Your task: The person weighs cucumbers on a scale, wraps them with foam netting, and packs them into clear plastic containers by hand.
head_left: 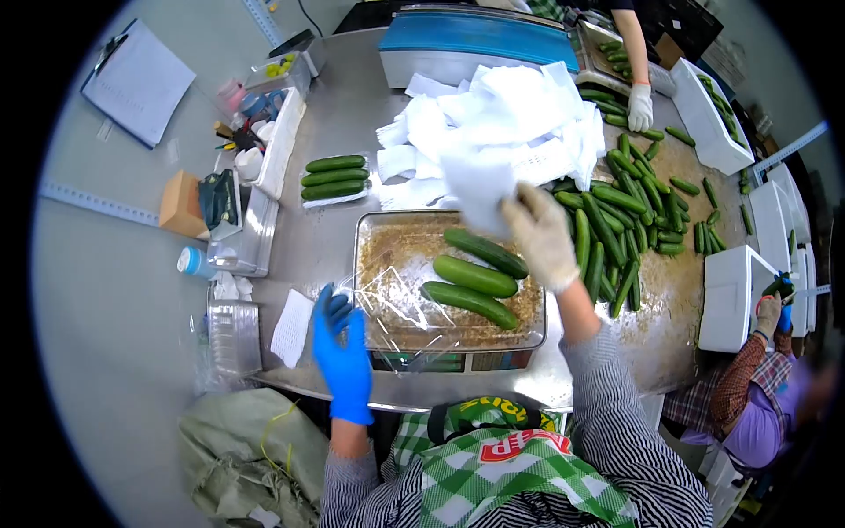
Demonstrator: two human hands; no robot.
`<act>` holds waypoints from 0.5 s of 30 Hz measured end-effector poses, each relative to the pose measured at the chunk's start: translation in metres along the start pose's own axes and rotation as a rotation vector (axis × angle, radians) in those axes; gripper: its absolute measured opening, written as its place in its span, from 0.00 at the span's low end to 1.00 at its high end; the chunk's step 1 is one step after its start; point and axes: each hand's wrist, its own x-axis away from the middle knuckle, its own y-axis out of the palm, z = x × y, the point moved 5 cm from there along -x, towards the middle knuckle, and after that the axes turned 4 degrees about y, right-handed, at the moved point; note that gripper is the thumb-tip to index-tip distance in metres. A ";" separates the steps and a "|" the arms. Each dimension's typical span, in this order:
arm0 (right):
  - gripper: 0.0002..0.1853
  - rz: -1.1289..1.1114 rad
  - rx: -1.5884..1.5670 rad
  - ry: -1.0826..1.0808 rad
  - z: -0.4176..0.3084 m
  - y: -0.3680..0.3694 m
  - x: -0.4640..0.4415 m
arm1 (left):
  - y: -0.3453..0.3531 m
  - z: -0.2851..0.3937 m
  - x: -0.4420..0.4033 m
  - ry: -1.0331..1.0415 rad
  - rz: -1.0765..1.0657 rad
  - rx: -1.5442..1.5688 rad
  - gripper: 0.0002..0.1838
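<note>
My left hand (341,356), in a blue glove, is at the left edge of the metal tray (363,238), its fingers around the edge of a clear plastic bag (396,304) that lies over the tray's left part. Three cucumbers (475,276) lie side by side in the tray, right of the bag. My right hand (541,236), in a pale work glove, is above the tray's upper right corner. Its fingers are closed on a white absorbent sheet (480,187), which is blurred by motion. Behind it rises a heap of white sheets (519,114).
A pack of cucumbers (334,179) lies left of the heap. Many loose cucumbers (616,220) cover the right side. A co-worker's gloved hand (640,107) is at the back right; another person (748,396) works at the lower right by a white foam box (735,295).
</note>
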 end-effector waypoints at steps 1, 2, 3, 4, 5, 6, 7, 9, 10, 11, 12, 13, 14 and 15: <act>0.26 -0.236 -0.075 0.091 -0.013 0.020 0.028 | 0.022 0.014 -0.001 -0.017 -0.076 0.118 0.27; 0.21 -0.235 -0.169 0.069 -0.024 0.041 0.058 | 0.042 0.025 0.004 -0.032 -0.156 0.235 0.28; 0.17 -0.228 -0.207 -0.132 -0.023 0.062 0.079 | 0.055 0.024 0.015 -0.127 -0.120 0.287 0.26; 0.14 -0.152 0.043 -0.315 -0.023 0.069 0.104 | 0.063 0.021 0.024 -0.223 -0.084 0.341 0.25; 0.16 -0.193 0.043 -0.242 -0.031 0.066 0.122 | 0.057 0.026 0.028 -0.188 -0.016 0.201 0.19; 0.17 -0.122 -0.065 -0.065 -0.018 0.055 0.127 | 0.043 0.017 0.028 -0.230 0.015 0.202 0.17; 0.17 -0.050 -0.174 0.118 0.000 0.038 0.133 | 0.019 0.001 0.024 -0.274 0.044 0.197 0.14; 0.19 0.040 -0.299 0.335 0.040 0.021 0.149 | -0.019 -0.023 0.017 -0.336 0.049 0.307 0.09; 0.19 0.058 -0.319 0.362 0.068 0.022 0.154 | -0.019 -0.026 0.020 -0.271 -0.043 0.231 0.08; 0.20 0.074 -0.334 0.397 0.083 0.026 0.160 | -0.020 -0.032 0.028 -0.214 -0.134 0.152 0.07; 0.19 0.133 -0.351 0.341 0.078 0.026 0.162 | -0.021 -0.038 0.036 -0.163 -0.223 0.073 0.07; 0.19 0.188 -0.363 0.284 0.070 0.025 0.159 | -0.023 -0.037 0.037 -0.094 -0.441 -0.054 0.09; 0.18 0.242 -0.374 0.223 0.058 0.022 0.154 | -0.025 -0.025 0.038 0.082 -0.510 -0.068 0.15; 0.17 0.272 -0.343 0.216 0.026 0.013 0.148 | -0.030 -0.018 0.034 0.354 -0.502 -0.345 0.19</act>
